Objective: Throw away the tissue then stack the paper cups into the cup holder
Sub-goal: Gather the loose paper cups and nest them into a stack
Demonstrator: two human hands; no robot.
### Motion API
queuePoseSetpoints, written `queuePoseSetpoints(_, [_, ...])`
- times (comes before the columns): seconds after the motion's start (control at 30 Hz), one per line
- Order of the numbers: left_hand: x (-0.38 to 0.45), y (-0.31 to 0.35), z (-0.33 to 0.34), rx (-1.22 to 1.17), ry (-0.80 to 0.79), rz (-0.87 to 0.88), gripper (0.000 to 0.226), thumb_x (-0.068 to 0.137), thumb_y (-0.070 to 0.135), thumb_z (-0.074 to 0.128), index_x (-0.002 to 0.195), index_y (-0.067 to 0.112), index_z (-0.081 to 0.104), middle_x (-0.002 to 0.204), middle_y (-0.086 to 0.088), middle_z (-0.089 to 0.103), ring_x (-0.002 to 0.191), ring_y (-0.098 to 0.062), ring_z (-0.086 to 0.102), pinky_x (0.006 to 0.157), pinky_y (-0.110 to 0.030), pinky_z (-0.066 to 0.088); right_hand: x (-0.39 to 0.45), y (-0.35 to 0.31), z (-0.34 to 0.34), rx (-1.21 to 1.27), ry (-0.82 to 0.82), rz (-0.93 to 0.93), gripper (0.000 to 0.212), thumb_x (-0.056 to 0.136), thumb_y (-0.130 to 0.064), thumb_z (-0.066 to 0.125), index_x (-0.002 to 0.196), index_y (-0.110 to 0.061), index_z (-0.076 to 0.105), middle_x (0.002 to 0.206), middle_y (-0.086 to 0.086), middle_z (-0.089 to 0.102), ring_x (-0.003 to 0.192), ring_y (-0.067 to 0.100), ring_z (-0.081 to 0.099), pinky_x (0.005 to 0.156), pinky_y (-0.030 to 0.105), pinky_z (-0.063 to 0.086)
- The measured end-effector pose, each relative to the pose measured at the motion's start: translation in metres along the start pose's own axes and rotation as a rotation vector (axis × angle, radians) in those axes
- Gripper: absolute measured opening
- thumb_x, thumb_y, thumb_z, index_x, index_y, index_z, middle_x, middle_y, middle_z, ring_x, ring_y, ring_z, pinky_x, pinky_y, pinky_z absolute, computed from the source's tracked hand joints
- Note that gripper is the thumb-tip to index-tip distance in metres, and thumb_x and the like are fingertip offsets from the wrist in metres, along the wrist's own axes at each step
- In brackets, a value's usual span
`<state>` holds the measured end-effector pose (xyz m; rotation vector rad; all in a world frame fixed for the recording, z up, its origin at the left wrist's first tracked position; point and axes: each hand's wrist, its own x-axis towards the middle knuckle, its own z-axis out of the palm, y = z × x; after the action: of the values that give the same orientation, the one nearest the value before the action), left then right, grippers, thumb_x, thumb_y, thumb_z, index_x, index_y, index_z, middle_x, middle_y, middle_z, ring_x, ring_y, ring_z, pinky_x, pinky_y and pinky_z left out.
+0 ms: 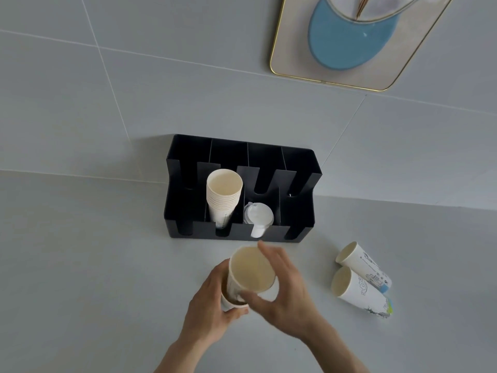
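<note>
Head view shows me both hands low in the middle, just in front of the cup holder (239,189). My left hand (212,305) is wrapped around a paper cup (232,305), fingers curled on its wall. My right hand (279,289) grips a second cup (251,270) at its rim, thumb on the near side and fingers on the far side, and this cup sits partly inside the first one. I see no tissue anywhere, so I judge that part is finished and the step in hand is nesting the cups.

Two loose cups (361,278) lie on their sides on the table (80,265), to the right of my right hand and well apart from it. Beyond my hands, the holder already keeps a stack of cups (223,195) in its second slot from the left; white lids (258,218) fill the slot beside it.

The next move, I think, needs the upper cup pressed straight down until it seats, then the pair lifted over the low front wall of the holder and onto the stack. The dividers are narrow, so the pair must go in aligned. The table left of my left hand is free; on the right the lying cups could roll if I touch them.
</note>
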<state>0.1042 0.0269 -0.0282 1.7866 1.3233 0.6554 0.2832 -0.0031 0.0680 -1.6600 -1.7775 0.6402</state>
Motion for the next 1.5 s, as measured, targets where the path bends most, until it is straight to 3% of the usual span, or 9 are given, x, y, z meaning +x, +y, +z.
queuePoseSetpoints(0.27, [0.000,0.002,0.002,0.010,0.007,-0.024,0.118,0.065,0.034,0.089,0.149,0.050,0.007,0.130,0.018,0.055,0.110,-0.013,0.063,0.090,-0.029,0.058,-0.010,0.024,0.037,-0.155,-0.104,0.122,0.090,0.082,-0.062,0.068,0.155,-0.030,0.027,0.150,-0.018,0.041,0.130,0.009,0.049,0.105,0.028,0.044])
queuePoseSetpoints(0.43, [-0.002,0.002,0.001,-0.017,0.019,-0.003,0.107,0.061,0.042,0.090,0.136,0.065,0.017,0.134,0.033,0.048,0.110,-0.005,0.058,0.087,-0.025,0.052,-0.009,0.030,0.025,-0.152,-0.140,0.125,0.085,0.083,-0.061,0.068,0.154,-0.029,0.032,0.148,-0.015,0.047,0.129,0.010,0.051,0.106,0.033,0.047])
queuePoseSetpoints(0.63, [-0.001,0.003,0.003,-0.039,0.023,-0.014,0.108,0.057,0.038,0.095,0.132,0.066,0.023,0.127,0.043,0.043,0.108,-0.002,0.053,0.085,-0.024,0.044,-0.022,0.098,-0.035,-0.416,0.200,0.390,0.068,0.084,-0.021,0.077,0.145,-0.015,0.048,0.133,0.000,0.060,0.116,0.026,0.060,0.089,0.037,0.052])
queuePoseSetpoints(0.87, [0.001,0.007,0.006,-0.043,0.012,-0.028,0.108,0.058,0.035,0.095,0.133,0.065,0.023,0.128,0.042,0.044,0.111,-0.005,0.054,0.087,-0.026,0.045,-0.055,0.172,-0.064,-0.728,-0.029,0.592,0.099,0.076,-0.005,0.070,0.159,-0.010,0.016,0.164,0.006,0.028,0.149,0.027,0.030,0.117,0.037,0.035])
queuePoseSetpoints(0.97, [0.001,0.009,0.006,-0.048,0.013,-0.038,0.108,0.058,0.035,0.095,0.131,0.067,0.022,0.126,0.043,0.044,0.112,-0.004,0.053,0.088,-0.027,0.045,-0.060,0.183,-0.055,-0.772,-0.002,0.533,0.108,0.055,-0.002,0.086,0.150,-0.007,0.035,0.134,0.012,0.057,0.117,0.033,0.058,0.090,0.042,0.055])
queuePoseSetpoints(1.07, [0.000,0.011,0.005,-0.042,0.010,-0.040,0.107,0.058,0.037,0.094,0.132,0.066,0.022,0.128,0.041,0.044,0.112,-0.003,0.052,0.088,-0.026,0.045,-0.060,0.180,-0.046,-0.815,0.008,0.496,0.107,0.039,0.007,0.085,0.137,-0.006,0.043,0.103,0.011,0.054,0.081,0.032,0.061,0.066,0.042,0.056])
queuePoseSetpoints(1.23, [0.000,0.010,0.005,-0.050,0.010,-0.046,0.108,0.057,0.038,0.094,0.137,0.060,0.025,0.132,0.035,0.048,0.113,-0.003,0.053,0.090,-0.026,0.046,-0.043,0.146,-0.047,-0.691,0.059,0.426,0.089,0.056,-0.017,0.093,0.134,-0.004,0.051,0.115,0.010,0.053,0.093,0.033,0.064,0.074,0.040,0.057])
queuePoseSetpoints(1.4, [-0.001,0.010,0.005,-0.054,0.014,-0.035,0.106,0.058,0.036,0.094,0.137,0.059,0.026,0.134,0.034,0.048,0.114,-0.002,0.054,0.091,-0.024,0.046,0.000,0.060,-0.058,-0.094,0.347,0.290,0.090,0.070,-0.026,0.091,0.144,-0.016,0.040,0.125,-0.002,0.052,0.105,0.017,0.056,0.083,0.026,0.044])
queuePoseSetpoints(1.5, [-0.001,0.010,0.005,-0.058,0.017,-0.034,0.105,0.058,0.036,0.094,0.134,0.061,0.027,0.129,0.035,0.051,0.112,-0.003,0.055,0.087,-0.021,0.045,0.010,0.011,-0.061,0.285,0.331,0.191,0.092,0.072,-0.035,0.086,0.149,-0.022,0.038,0.129,-0.006,0.054,0.117,0.011,0.058,0.093,0.025,0.050])
